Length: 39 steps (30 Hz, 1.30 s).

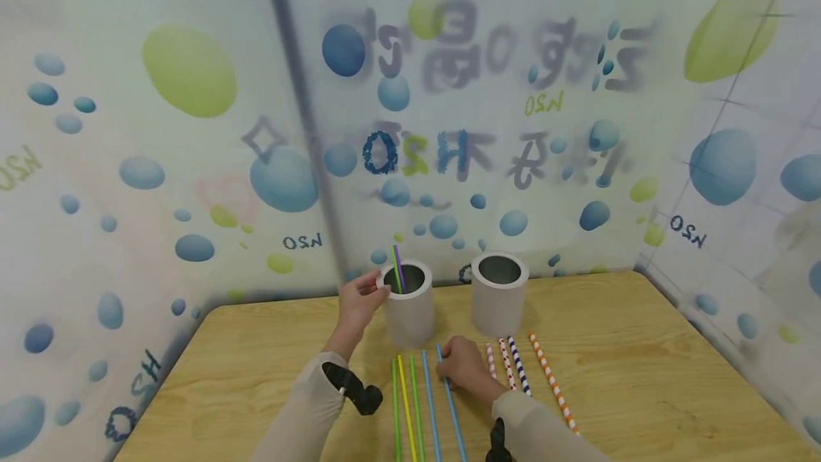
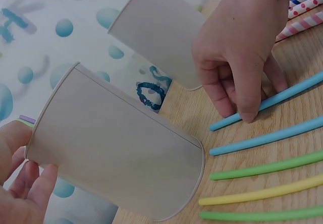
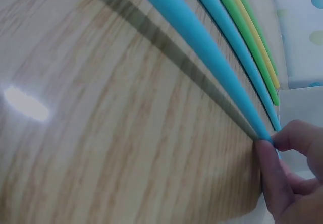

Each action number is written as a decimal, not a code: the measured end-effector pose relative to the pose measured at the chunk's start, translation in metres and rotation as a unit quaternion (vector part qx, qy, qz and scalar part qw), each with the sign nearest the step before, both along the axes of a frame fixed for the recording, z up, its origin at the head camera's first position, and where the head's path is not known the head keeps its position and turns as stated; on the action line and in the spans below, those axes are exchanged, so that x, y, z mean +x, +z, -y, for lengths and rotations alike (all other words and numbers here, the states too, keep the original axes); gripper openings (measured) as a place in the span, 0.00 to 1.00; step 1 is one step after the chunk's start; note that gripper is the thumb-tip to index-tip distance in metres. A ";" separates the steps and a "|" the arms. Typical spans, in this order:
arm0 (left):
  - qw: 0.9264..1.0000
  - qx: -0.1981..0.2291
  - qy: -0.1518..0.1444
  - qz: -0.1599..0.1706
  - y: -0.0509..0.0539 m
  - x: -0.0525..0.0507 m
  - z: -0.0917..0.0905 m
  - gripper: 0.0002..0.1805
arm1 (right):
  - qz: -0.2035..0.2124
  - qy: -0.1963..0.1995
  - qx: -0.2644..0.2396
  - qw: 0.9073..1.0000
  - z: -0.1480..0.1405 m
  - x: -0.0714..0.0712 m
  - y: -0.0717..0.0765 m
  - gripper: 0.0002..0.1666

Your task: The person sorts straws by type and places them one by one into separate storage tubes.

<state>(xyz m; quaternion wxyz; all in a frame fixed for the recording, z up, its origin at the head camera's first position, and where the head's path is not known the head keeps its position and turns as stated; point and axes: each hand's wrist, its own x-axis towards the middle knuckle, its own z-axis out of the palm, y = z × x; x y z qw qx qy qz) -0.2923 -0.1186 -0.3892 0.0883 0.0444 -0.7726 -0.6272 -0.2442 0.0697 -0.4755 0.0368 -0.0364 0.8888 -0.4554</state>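
I'm watching the left hand (image 1: 358, 303) reaching forward, gripping the left light-grey canister (image 1: 410, 323) by its rim; the right hand (image 1: 465, 364), fingers pointing down, is pinching the rightmost plain blue straw (image 1: 452, 405) by its far end, low over the wooden table (image 1: 641, 376).

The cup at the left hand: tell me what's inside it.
A green straw and a purple straw stick up out of the cup. Its near side covers their lower ends and the bottom.
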 end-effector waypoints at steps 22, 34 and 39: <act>1.000 0.000 0.004 0.002 0.001 0.001 0.000 0.22 | 0.055 -0.009 -0.092 0.994 -0.003 -0.010 0.008 0.11; 1.000 0.002 0.008 0.005 0.001 0.001 0.001 0.21 | -0.022 -0.035 -0.122 0.992 -0.003 -0.020 0.030 0.13; 1.000 0.001 0.005 0.005 0.001 0.000 0.001 0.22 | -0.047 -0.047 -0.182 0.981 -0.002 -0.026 0.043 0.15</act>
